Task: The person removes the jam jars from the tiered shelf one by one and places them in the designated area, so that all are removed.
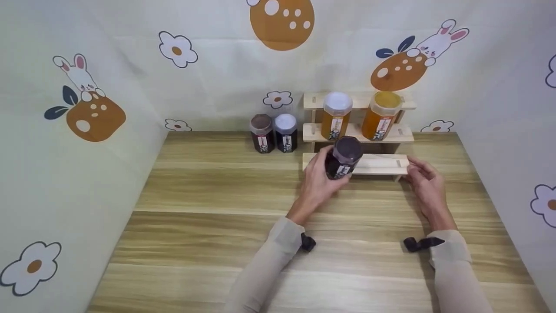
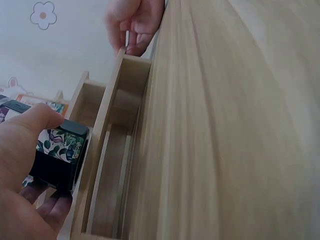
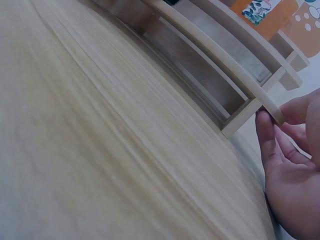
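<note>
My left hand [image 1: 316, 181] grips a dark jar [image 1: 346, 152] with a label, fingers and thumb round its sides. The jar tilts slightly over the lowest tier of a wooden three-tier rack [image 1: 378, 164]. In the left wrist view, the base of the dark jar [image 2: 60, 150] is close to the board; whether they touch I cannot tell. At the rack's right end, my right hand [image 1: 429, 189] pinches the tip of the lowest board between thumb and fingers, as the right wrist view shows with the board end [image 3: 270, 110].
Two amber jars stand on the middle tier, one with a white lid [image 1: 336, 116] and one with a yellow top [image 1: 382, 115]. Left of the rack, a brown-topped dark jar [image 1: 262, 134] and a white-topped dark jar [image 1: 286, 134] stand on the table [image 1: 208, 234] by the patterned wall covering [image 1: 221, 82].
</note>
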### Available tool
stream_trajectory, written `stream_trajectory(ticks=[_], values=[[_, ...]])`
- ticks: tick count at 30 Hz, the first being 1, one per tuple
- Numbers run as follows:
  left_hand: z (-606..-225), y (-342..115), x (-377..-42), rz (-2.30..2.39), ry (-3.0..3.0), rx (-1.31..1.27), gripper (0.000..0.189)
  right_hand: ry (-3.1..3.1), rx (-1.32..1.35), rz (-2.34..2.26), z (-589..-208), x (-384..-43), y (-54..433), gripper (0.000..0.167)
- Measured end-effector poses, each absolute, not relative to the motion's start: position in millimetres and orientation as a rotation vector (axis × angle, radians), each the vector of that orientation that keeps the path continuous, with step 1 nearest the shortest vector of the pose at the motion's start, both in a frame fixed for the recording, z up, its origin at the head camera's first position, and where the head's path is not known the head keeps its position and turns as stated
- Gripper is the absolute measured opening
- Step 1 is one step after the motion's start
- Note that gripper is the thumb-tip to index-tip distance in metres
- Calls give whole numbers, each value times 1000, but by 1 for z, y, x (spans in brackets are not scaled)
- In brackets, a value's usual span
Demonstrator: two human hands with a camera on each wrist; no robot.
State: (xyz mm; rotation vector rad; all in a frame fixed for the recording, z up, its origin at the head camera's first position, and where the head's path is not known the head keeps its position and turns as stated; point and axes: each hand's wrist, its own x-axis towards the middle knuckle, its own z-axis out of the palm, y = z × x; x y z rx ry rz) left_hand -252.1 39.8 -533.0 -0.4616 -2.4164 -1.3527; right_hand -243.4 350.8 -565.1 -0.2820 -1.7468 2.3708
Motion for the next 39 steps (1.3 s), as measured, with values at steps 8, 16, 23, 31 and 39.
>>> stream_trajectory(ticks=[8, 16, 23, 31, 39], values=[[-526, 9, -253, -1357, -2336, -425, 84, -1683, -233, 2435, -565, -242, 352, 49], [-524, -10, -258, -1420, -2187, -442, 85, -1694, -177, 2419, -568, -240, 356, 42], [-519, -37, -261, -1361, -2139, -345, 86, -1841, -105, 2390, -567, -241, 356, 54], [-513, -82, -271, -1405, -2025, -224, 83, -1927, -68, 2388, -563, -243, 353, 56], [-517, -129, -284, -1359, -2001, -13, 83, -1917, -45, 2380, -561, -245, 352, 53]])
